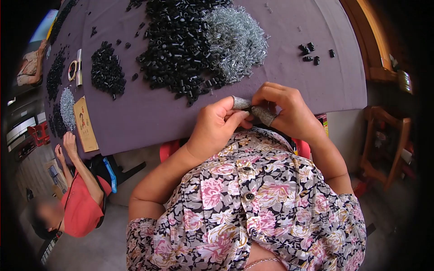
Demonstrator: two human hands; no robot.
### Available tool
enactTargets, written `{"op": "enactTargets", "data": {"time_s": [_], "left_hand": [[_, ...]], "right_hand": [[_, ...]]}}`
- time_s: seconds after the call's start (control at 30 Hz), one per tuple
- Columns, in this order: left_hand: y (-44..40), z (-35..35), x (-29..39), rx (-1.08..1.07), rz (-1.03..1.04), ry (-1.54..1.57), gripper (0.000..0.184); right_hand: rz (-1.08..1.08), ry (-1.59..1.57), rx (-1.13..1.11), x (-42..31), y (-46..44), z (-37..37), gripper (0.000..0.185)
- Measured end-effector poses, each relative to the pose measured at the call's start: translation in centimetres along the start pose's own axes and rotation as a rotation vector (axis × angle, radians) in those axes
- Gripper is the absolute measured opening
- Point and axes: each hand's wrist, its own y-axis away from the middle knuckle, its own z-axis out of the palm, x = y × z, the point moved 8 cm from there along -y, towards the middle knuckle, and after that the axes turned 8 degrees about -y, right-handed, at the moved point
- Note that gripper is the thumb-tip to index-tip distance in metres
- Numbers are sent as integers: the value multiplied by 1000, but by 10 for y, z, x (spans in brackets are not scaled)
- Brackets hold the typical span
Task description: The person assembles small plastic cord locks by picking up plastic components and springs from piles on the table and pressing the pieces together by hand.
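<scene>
My left hand (221, 119) and my right hand (280, 108) meet at the table's front edge, fingertips pinched together. Grey tape-like wraps cover a finger of the left and the thumb of the right. A small dark piece shows between the fingertips, mostly hidden. Beyond my hands lies a large heap of black cylindrical parts (174, 49), and against its right side rests a pile of clear or silvery springs (236, 43). Several black pieces (316, 60) lie apart at the right.
A smaller black heap (107, 70) lies left on the purple cloth (144, 117). Farther left are a tape roll (72, 71), a cardboard piece (86, 124) and another spring pile (68, 108). A person in red (83, 205) works there; another person's arm shows at the upper left.
</scene>
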Motion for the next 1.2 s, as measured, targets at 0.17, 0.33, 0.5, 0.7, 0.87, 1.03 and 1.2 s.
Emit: {"op": "enactTargets", "data": {"time_s": [0.17, 0.33, 0.5, 0.7, 0.87, 1.03, 1.2], "left_hand": [[1, 0, 0, 9, 21, -21, 18], [-3, 1, -1, 76, 64, 2, 17], [-10, 0, 1, 135, 119, 66, 12], [-14, -4, -1, 87, 42, 217, 19], [-13, -3, -3, 81, -10, 395, 19], [-14, 5, -5, 58, -37, 499, 18], [-14, 6, -6, 48, -19, 469, 20]], "right_hand": [[45, -1, -17, -2, -1, 0, 19], [18, 62, 94, -7, -3, 3, 24], [28, 59, 146, -5, -5, -1, 22], [75, -62, 170, -3, -6, -2, 25], [-9, 43, 199, -16, -4, 3, 32], [-145, 227, 301, -19, -4, 7, 33], [-217, 244, 319, -15, -5, 9, 30]]}}
